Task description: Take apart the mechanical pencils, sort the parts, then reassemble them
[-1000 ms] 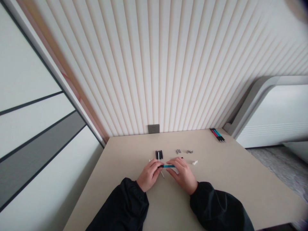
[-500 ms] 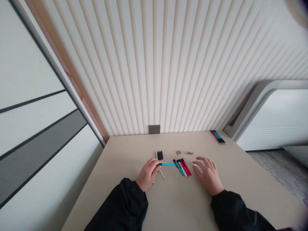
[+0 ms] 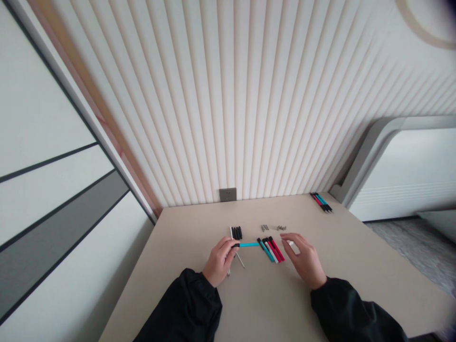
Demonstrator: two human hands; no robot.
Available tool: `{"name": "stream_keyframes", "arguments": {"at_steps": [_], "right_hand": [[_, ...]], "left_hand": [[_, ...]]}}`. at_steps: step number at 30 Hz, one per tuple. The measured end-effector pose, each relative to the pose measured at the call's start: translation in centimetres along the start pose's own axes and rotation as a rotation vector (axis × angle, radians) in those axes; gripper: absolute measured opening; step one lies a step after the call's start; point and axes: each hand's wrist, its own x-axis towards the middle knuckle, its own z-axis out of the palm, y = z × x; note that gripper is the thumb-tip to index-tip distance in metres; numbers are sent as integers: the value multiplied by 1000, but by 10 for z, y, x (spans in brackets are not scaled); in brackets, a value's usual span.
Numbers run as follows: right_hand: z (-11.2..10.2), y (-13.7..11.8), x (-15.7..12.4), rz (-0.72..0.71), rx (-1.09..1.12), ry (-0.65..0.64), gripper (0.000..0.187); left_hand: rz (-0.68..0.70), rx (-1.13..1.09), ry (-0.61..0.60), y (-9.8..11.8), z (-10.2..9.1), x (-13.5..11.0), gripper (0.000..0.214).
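My left hand (image 3: 221,260) is closed on the black end of a teal pen barrel (image 3: 247,245), which points right, level over the beige table (image 3: 349,266). My right hand (image 3: 303,259) hovers just right of a small row of pen barrels (image 3: 271,249) in teal, white and red. Its fingers are curled round a small white piece (image 3: 291,243) at the fingertips. Thin white refills (image 3: 239,258) lie beside my left hand. Several black caps (image 3: 237,232) lie behind it.
Small grey metal parts (image 3: 272,227) lie behind the barrels. A bundle of finished pens (image 3: 321,201) rests at the table's far right corner. A grey wall socket (image 3: 227,194) sits on the ribbed wall. A white cabinet (image 3: 406,175) stands to the right.
My right hand let go of the teal barrel and moved right, baring the row of coloured barrels. It now closes on a small white piece. My left hand kept hold of the barrel.
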Motion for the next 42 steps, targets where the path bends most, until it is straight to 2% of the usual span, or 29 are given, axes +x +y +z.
{"name": "stream_keyframes", "arguments": {"at_steps": [2, 5, 7, 11, 15, 25, 32, 42], "right_hand": [[3, -20, 8, 53, 145, -47, 21], [14, -47, 24, 78, 240, -101, 20], [27, -58, 36, 81, 292, -87, 20], [55, -61, 44, 122, 439, -17, 28], [69, -57, 33, 143, 547, -80, 32], [75, -50, 26, 344, 724, -126, 37], [74, -49, 24, 307, 784, -163, 31], [58, -49, 31, 92, 571, -112, 24]], "left_hand": [[-8, -1, 15, 0, 0, 0, 21], [-22, -2, 50, 0, -1, 1, 20], [-32, 4, 82, 0, -2, 1, 20], [-61, 37, 150, 0, -4, 1, 20], [-70, 33, 193, 1, -4, 2, 18], [-75, 5, 203, 0, -3, 1, 18], [-78, 1, 193, -2, -3, 0, 19], [-70, 61, 83, -11, 4, 0, 20]]}}
